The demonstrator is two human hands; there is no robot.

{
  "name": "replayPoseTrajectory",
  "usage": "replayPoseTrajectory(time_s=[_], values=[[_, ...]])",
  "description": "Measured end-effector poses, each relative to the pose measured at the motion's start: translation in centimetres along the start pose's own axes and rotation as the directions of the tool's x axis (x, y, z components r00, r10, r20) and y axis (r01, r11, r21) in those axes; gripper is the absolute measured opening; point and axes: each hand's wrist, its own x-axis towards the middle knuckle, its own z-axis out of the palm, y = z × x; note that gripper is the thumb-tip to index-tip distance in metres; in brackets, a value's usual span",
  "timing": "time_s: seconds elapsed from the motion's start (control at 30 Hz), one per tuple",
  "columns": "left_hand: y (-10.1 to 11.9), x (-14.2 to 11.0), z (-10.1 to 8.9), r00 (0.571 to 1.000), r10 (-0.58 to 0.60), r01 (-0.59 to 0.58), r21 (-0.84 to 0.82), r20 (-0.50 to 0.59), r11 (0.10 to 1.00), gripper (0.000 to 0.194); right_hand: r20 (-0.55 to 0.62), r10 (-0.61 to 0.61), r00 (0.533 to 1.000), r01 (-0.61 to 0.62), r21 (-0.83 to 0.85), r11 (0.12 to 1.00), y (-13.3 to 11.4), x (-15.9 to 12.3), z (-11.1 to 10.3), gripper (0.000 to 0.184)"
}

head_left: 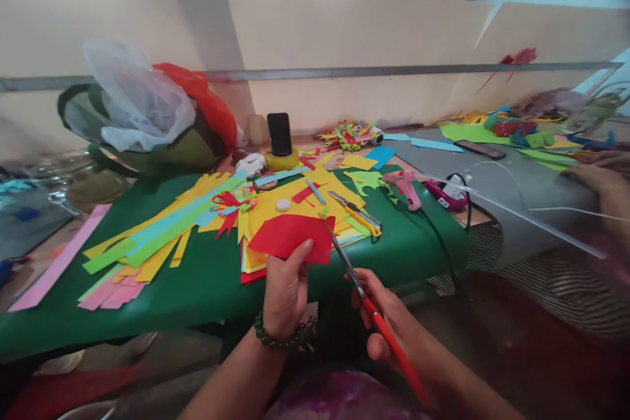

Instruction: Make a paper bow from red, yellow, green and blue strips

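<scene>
My left hand [287,289], with a dark green beaded bracelet at the wrist, pinches a piece of red paper [280,235] under its thumb. In my right hand [386,315] is a pair of scissors [378,325] with long red handles. Their metal blades point up and left, with the tips at the right edge of the red paper. Just beyond lies a stack of yellow paper [266,205], bearing a small white round piece [283,205], a pale blue pen-like stick [315,191] and a yellow utility knife [357,211].
Coloured paper strips [162,226] fan out on the green cloth [197,302] at left. A pink glue gun [404,187] trails a black cord on the right. A phone [280,133] stands behind the paper. Another person's hand [600,170] is at the far right.
</scene>
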Motion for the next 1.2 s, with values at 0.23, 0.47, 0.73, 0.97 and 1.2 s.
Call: replayPoseTrajectory(time_s=[0.23, 0.47, 0.73, 0.97, 1.2], values=[[-0.6, -0.9, 0.2, 1.000, -0.028, 0.028, -0.028, -0.008, 0.999, 0.043, 0.011, -0.001, 1.000, 0.000, 0.124, 0.992, 0.0, 0.1, 0.6, 0.104], [-0.4, -1.5, 0.4, 1.000, -0.013, 0.013, -0.016, -0.006, 1.000, 0.042, -0.014, -0.010, 1.000, 0.011, 0.114, 0.993, 0.4, -0.1, 0.8, 0.104], [-0.2, -1.7, 0.2, 1.000, -0.007, 0.007, 0.007, 0.026, 1.000, 0.040, -0.004, 0.038, 0.999, -0.036, 0.202, 0.979, 1.1, -0.3, 1.0, 0.106], [0.1, -1.9, 0.0, 0.998, -0.009, 0.009, 0.001, 0.056, 1.000, 0.049, 0.011, 0.056, 0.998, -0.057, 0.170, 0.984, 0.8, -0.7, 0.7, 0.105], [0.3, -1.9, -0.1, 0.998, -0.018, 0.015, 0.039, 0.062, 0.999, 0.053, -0.005, 0.058, 0.998, -0.057, 0.152, 0.987, 1.1, -0.9, 0.5, 0.105]])
